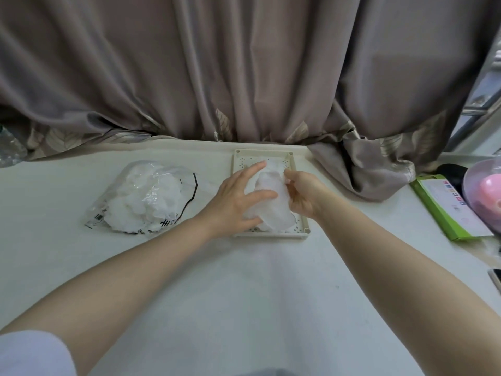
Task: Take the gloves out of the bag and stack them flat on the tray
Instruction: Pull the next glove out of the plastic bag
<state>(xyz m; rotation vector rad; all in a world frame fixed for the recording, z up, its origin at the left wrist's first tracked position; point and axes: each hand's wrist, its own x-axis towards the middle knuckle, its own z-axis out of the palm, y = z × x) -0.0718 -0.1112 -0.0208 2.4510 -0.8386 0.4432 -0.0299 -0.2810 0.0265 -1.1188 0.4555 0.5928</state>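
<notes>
A cream perforated tray (301, 231) lies on the white table below the curtain. Thin translucent white gloves (271, 210) lie on it. My left hand (238, 196) rests flat on the gloves' left side, fingers spread. My right hand (301, 194) pinches the right edge of the top glove between thumb and fingers. To the left, a clear plastic bag (143, 198) with black print lies on the table, still holding a bunch of white gloves.
A brown curtain (244, 77) hangs behind the table and drapes onto it at the right. A green box (447, 207), a pink domed object (485, 188) and a phone edge (496, 278) sit at the right. A crumpled clear bottle (8, 150) is at far left.
</notes>
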